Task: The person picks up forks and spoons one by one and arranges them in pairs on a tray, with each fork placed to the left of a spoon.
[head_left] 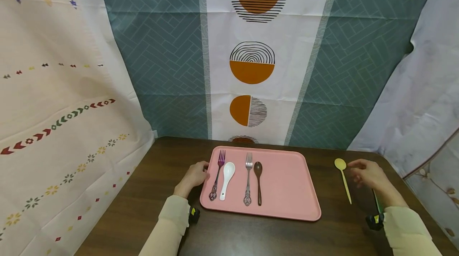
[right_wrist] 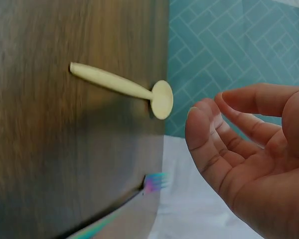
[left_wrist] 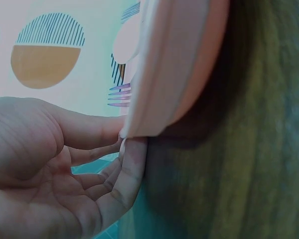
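My left hand is at the left edge of a pink tray. In the left wrist view its thumb and index finger pinch the rim of the tray. On the tray lie a purple-tined fork, a white spoon, a silver fork and a dark brown spoon. Off to the right, my right hand hovers near a pale yellow spoon, fingers loosely bent and holding nothing. A rainbow-coloured fork lies below that hand, mostly hidden from the head view.
Everything stands on a dark wooden table. Behind it hangs a green-and-white patterned cloth. Pale cloths drape the left and right sides, close to the table's edges.
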The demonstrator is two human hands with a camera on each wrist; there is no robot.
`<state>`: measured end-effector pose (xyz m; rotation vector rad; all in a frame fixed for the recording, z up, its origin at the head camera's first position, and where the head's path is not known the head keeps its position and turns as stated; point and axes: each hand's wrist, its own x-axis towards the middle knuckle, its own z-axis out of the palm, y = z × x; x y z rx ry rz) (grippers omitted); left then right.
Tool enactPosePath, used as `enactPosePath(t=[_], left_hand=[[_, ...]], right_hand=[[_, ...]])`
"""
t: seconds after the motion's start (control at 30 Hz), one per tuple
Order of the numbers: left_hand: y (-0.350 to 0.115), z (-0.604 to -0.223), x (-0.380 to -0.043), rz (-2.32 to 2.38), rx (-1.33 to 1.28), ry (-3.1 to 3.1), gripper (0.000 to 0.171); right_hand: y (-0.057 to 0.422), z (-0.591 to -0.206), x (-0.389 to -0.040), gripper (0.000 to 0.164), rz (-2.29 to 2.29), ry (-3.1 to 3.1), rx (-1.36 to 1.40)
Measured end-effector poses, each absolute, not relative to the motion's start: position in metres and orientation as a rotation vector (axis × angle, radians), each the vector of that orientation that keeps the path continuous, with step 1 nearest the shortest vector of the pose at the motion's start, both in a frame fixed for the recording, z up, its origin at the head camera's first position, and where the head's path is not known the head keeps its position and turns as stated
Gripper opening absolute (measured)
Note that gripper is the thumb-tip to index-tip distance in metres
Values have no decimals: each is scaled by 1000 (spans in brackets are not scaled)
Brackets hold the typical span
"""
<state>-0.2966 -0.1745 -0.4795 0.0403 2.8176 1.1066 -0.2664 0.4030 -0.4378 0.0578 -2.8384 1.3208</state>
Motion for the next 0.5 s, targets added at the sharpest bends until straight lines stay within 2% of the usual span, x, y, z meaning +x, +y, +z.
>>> enactPosePath(t=[0.5], left_hand=[[-175, -481, -296, 1110, 50, 2817, 41]], right_hand=[[430, -440, -262, 35, 1230, -2855, -3]])
